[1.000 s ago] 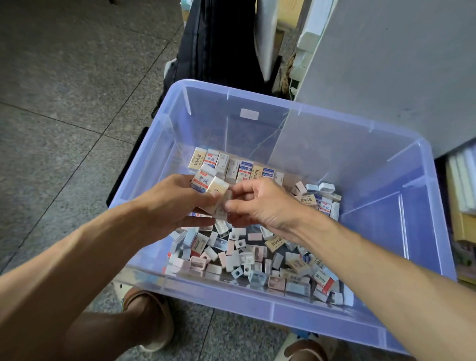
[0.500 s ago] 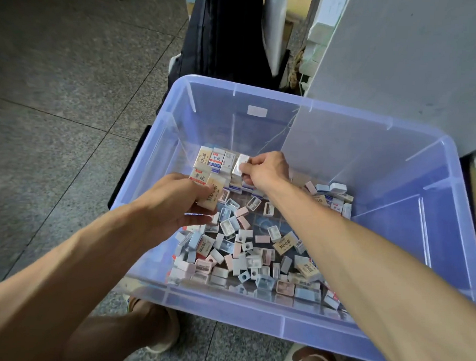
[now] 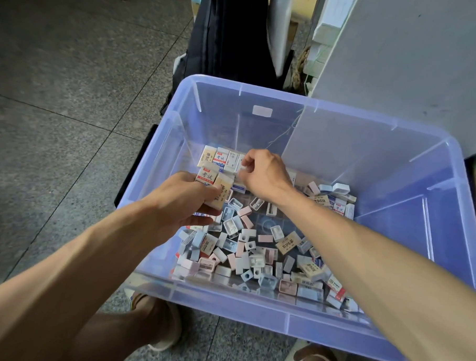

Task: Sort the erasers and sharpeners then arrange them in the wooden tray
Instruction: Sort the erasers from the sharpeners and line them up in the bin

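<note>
Floor: grey speckled stone tiles [image 3: 71, 96] run under everything; no wooden tray is in view.
Bin: translucent blue plastic storage bin [image 3: 301, 323] stands on the floor and carries all the stock.
Left hand: left hand [image 3: 188, 201] hovers over the bin's left side, fingers curled round a small stack of paper-sleeved erasers [image 3: 213, 184], with the printed faces showing above the fingers.
Right hand: right hand [image 3: 264, 173] reaches to the far left part of the bin floor, fingertips pinched together at the end of the row; whether they have hold of an eraser I cannot tell, since the knuckles hide it.
Sorted row: line of cream and white boxed erasers [image 3: 221, 159] stands on edge along the far wall, near the far left corner.
Loose pile: jumble of small pastel plastic sharpeners [image 3: 244, 251], pink, white and pale blue, mixed with more erasers, spreads from the middle toward the near right corner.
Handling, erasers: likely light, slightly soft blocks; the paper sleeves may slide, so pinch across the two broad faces, several at once.
Handling, sharpeners: likely light, stiff and smooth; take each by its flat sides, away from the blade opening.
</note>
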Demonstrator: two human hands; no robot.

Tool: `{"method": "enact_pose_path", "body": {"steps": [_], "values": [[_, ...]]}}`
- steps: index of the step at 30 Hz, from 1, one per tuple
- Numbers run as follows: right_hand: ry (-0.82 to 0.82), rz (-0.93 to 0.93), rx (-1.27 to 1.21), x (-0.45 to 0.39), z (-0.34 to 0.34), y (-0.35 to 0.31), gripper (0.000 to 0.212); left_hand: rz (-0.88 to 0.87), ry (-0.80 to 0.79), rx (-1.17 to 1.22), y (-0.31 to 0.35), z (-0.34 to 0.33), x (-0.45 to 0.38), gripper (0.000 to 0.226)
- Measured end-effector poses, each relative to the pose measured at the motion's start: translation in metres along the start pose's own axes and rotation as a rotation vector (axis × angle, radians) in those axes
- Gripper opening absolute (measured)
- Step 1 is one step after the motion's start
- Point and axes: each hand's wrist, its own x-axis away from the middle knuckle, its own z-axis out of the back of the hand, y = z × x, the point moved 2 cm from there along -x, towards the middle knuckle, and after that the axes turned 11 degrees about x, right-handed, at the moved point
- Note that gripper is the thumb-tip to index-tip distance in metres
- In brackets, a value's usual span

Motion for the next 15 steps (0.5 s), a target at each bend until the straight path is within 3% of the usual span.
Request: {"method": "enact_pose_path", "body": {"steps": [3,6,8,11,15], "values": [[-0.032,-0.063,-0.279,0.02,0.018,-0.002,0.024,-0.029,-0.016,-0.028,0.002,-0.004,0.0,0.016],[-0.323,-0.101,-0.615,0.048,0.032,0.0,0.025,-0.059,-0.067,-0.07,0.002,-0.013,0.003,0.012],[-0.457,-0.074,-0.689,0.063,0.036,0.003,0.018,-0.06,-0.121,-0.086,0.001,-0.021,0.006,0.012],[-0.452,-0.128,-0.717,0.068,0.037,0.014,0.018,-0.036,-0.143,-0.056,0.002,-0.034,0.006,0.021],[-0.417,-0.178,-0.75,0.064,0.04,0.022,0.018,-0.024,-0.045,-0.019,0.004,-0.04,-0.001,0.029]]}}
